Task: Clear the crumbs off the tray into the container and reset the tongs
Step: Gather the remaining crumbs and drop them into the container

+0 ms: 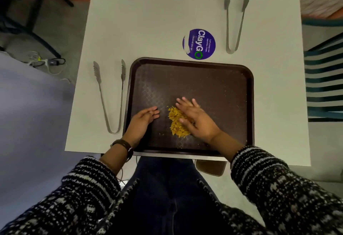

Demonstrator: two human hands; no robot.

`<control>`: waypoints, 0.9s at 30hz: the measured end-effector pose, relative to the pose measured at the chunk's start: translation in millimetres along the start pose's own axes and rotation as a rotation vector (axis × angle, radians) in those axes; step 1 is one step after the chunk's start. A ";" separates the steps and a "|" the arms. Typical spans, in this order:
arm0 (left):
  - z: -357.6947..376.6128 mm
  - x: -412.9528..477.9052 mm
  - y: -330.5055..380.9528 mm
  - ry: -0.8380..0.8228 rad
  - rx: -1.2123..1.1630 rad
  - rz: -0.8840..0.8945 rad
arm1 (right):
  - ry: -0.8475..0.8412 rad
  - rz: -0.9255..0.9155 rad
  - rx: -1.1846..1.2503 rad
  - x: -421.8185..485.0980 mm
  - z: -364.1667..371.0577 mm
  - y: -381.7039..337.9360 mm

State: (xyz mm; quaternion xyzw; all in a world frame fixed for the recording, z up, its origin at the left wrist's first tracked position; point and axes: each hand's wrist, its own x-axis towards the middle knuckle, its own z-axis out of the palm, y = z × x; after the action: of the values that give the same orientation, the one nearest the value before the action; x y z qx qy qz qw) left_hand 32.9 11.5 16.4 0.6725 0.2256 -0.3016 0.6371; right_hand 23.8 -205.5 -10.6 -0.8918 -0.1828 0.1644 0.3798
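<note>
A dark brown tray lies on the white table, its near edge at the table's front. A heap of yellow crumbs sits on its near middle. My right hand lies flat with straight fingers over the right side of the heap. My left hand rests flat on the tray just left of the crumbs, fingers straight, touching the tray. One pair of metal tongs lies on the table left of the tray. A second pair of tongs lies at the far right. No container is plainly in view.
A round purple sticker is on the table just beyond the tray. A small brown object shows below the table's front edge. A striped chair stands to the right; chair legs and cables are on the floor at left.
</note>
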 end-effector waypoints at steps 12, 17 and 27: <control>2.4 -1.9 -9.3 0.010 0.026 0.070 | -0.128 0.108 -0.528 -13.1 10.9 8.1; 6.0 -4.3 -9.8 0.060 0.063 0.127 | 0.002 0.153 -0.398 -6.5 10.7 5.5; 67.7 -3.0 -31.8 0.080 0.615 0.489 | 0.413 0.449 0.356 -43.7 47.6 -38.7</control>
State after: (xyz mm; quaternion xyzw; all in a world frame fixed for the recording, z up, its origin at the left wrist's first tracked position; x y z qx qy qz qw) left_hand 0.9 -52.7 -4.8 0.8770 -0.0176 -0.1678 0.4498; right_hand -43.0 -170.9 -6.6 -0.8440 0.1301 0.0893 0.5126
